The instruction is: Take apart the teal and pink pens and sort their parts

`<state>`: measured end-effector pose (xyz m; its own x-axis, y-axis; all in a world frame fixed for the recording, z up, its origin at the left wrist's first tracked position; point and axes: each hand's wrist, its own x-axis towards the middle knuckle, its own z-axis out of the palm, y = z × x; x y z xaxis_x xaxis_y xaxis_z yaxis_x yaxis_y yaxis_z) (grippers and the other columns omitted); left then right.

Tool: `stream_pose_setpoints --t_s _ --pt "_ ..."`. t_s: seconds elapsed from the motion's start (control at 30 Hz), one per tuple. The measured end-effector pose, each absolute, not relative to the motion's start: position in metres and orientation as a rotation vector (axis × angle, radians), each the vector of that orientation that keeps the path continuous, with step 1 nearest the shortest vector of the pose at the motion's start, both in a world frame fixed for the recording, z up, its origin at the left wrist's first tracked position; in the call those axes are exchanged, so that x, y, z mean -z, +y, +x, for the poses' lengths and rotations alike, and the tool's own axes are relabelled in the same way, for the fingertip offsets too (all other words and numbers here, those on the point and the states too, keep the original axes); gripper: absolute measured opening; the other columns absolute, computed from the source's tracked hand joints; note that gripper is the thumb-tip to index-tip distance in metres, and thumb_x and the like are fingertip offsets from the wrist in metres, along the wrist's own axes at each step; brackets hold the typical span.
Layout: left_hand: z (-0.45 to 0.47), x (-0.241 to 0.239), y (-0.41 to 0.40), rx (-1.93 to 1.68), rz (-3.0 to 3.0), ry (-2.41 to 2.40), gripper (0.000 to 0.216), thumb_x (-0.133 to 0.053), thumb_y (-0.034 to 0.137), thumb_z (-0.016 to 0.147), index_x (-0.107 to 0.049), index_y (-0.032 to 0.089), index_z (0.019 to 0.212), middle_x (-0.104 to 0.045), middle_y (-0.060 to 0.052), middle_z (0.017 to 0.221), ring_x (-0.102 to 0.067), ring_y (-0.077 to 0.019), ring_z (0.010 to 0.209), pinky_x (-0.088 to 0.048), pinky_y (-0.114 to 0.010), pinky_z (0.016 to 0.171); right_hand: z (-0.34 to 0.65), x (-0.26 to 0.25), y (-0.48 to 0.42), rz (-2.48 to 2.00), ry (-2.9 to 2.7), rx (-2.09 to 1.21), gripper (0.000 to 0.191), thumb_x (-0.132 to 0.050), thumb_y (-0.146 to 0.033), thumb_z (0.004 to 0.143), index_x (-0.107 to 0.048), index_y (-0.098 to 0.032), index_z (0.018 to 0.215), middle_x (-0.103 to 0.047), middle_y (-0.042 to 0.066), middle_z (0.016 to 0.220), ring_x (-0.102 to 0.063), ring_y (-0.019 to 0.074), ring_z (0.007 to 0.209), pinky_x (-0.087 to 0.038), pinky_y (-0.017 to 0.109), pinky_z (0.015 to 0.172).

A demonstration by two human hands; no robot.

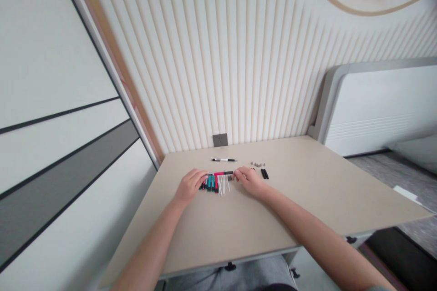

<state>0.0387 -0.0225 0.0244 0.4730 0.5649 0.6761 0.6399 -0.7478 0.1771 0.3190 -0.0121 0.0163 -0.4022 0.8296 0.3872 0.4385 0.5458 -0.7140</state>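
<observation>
Desk top, beige laminate: what sits nearest the body?

Grey trousers below the front edge, then two bare forearms reaching up onto the desk.

Grip?

Left hand curled, fingertips closed on the left end of a pink-and-black pen. Right hand much the same, fingers pinched on its right end. Neither hand is spread; both are nearly shut on that thin barrel, which lies level between them, just above the desk.

Under it?

Row of pen parts, teal and red barrels side by side, directly below the left hand's fingers. White refill tubes fan out just beside them, toward the right hand.

Further out?

Black-and-silver pen lying alone, ahead of the hands. To its right, a small cluster of metal bits, too small to name, and two short black pieces just beyond the right hand.

Background?

Grey wall socket low on a ribbed cream wall panel. White padded headboard at right, striped cabinet panels at left.
</observation>
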Motion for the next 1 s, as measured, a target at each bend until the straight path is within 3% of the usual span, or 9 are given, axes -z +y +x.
stream_pose_setpoints --t_s 0.17,0.43,0.63,1.0 --pt "0.038 -0.023 -0.022 1.049 -2.614 -1.038 0.025 -0.046 0.026 0.098 -0.06 0.02 0.118 -0.065 -0.007 0.101 -0.062 -0.0166 0.093 -0.052 -0.03 0.084 0.321 -0.015 -0.009 -1.046 -1.934 -0.904 0.047 -0.04 -0.049 0.094 -0.063 -0.016 0.069 -0.057 -0.001 0.063 -0.048 0.0127 0.059 -0.035 0.024 0.058" --pt "0.038 -0.02 -0.021 1.057 -2.612 -1.063 0.029 -0.043 0.028 0.099 -0.058 0.02 0.122 -0.068 -0.008 0.101 -0.065 -0.0169 0.09 -0.054 -0.031 0.082 0.322 -0.006 0.003 -0.989 -1.754 -1.175 0.052 -0.045 -0.059 0.088 -0.065 -0.015 0.07 -0.056 0.0 0.058 -0.047 0.0121 0.054 -0.035 0.024 0.056" --pt "0.036 -0.021 -0.022 1.09 -2.62 -1.089 0.024 -0.048 0.032 0.097 -0.063 0.019 0.11 -0.071 -0.007 0.094 -0.067 -0.0164 0.085 -0.055 -0.028 0.077 0.322 -0.007 0.0 -1.006 -1.756 -1.205 0.054 -0.046 -0.063 0.086 -0.065 -0.015 0.069 -0.055 0.0 0.057 -0.045 0.0115 0.052 -0.034 0.024 0.055" --pt "0.039 -0.023 -0.024 1.029 -2.617 -1.036 0.024 -0.048 0.03 0.097 -0.064 0.018 0.111 -0.07 -0.007 0.092 -0.066 -0.016 0.084 -0.054 -0.028 0.077 0.318 -0.007 -0.002 -1.023 -1.699 -1.14 0.057 -0.041 -0.064 0.088 -0.062 -0.016 0.067 -0.053 -0.001 0.056 -0.045 0.0114 0.051 -0.035 0.024 0.054"
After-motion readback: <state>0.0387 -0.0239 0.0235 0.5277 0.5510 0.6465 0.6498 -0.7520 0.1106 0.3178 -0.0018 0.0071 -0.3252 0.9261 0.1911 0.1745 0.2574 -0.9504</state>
